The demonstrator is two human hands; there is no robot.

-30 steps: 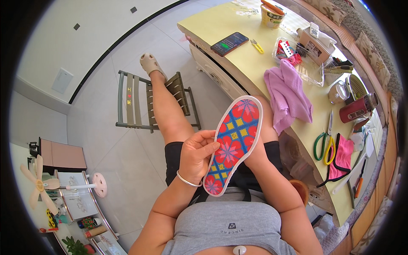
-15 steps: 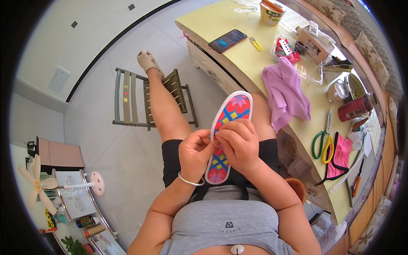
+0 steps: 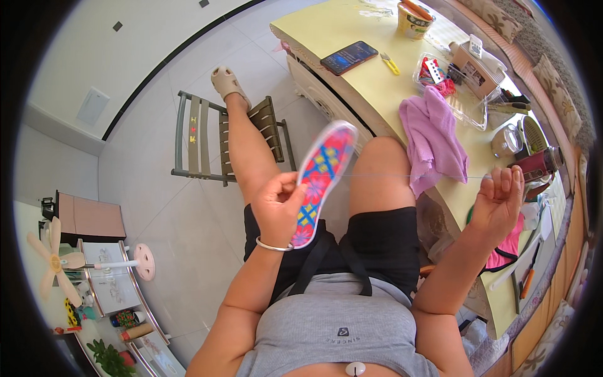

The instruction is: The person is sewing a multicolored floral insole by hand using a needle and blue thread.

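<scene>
My left hand is closed around the left edge of an embroidered insole, its thumb lying on the patterned face. The insole is red, blue and yellow with a white rim, tilted above my lap and slightly blurred at the top. A thin, pale thread stretches from it across to the right. Out over the table's edge, my right hand is raised with its fingers pinched together at the thread's far end. Whether a needle is in that pinch is too small to tell.
On the yellow table lie a phone, yellow thread snips, a lilac cloth and a clear plastic box. A maroon flask stands beyond my right hand. A folding chair is beside my outstretched leg.
My right hand has left the insole and moved far right, drawing the thread out straight. My left hand still holds the insole, which has shifted left and tilted. The view has shifted slightly.
</scene>
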